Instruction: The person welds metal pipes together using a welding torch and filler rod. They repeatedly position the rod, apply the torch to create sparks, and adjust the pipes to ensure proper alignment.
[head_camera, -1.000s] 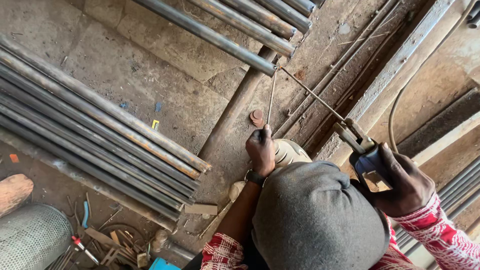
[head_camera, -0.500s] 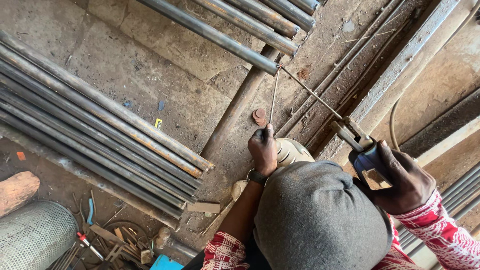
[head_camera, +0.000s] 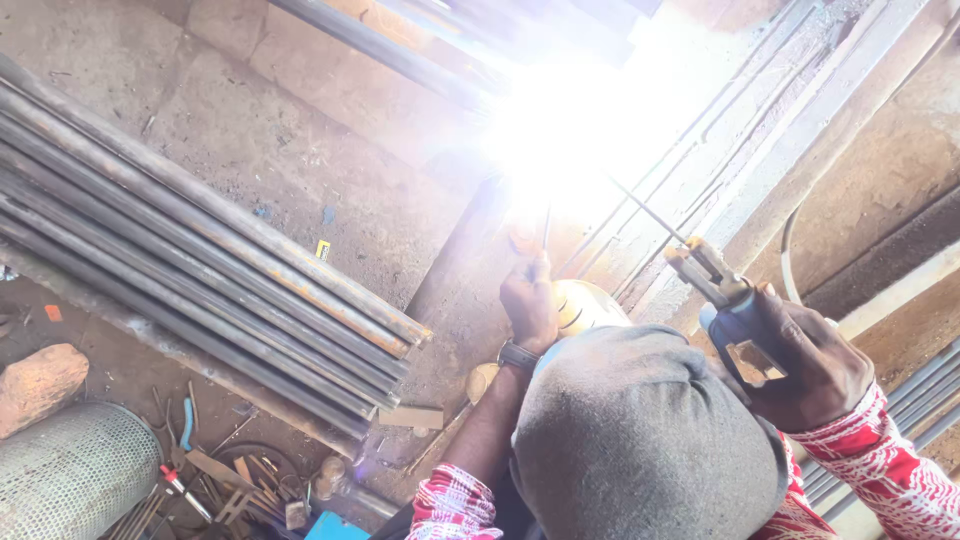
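From the head view, welding is under way: the right hand (head_camera: 815, 365) is clenched round the electrode holder (head_camera: 722, 300), its rod (head_camera: 650, 215) running up into a white arc glare (head_camera: 575, 130) at the steel pipe (head_camera: 400, 58). The left hand (head_camera: 530, 300) pinches a thin rod upright beside the joint. I judge the next move calls for feeding the rod steadily.

The person wears a grey knit cap (head_camera: 645, 440) and a shirt with red-and-white patterned sleeves (head_camera: 880, 465) — the left sleeve pushed up the forearm — plus a dark wristwatch (head_camera: 516, 355) on the left wrist.
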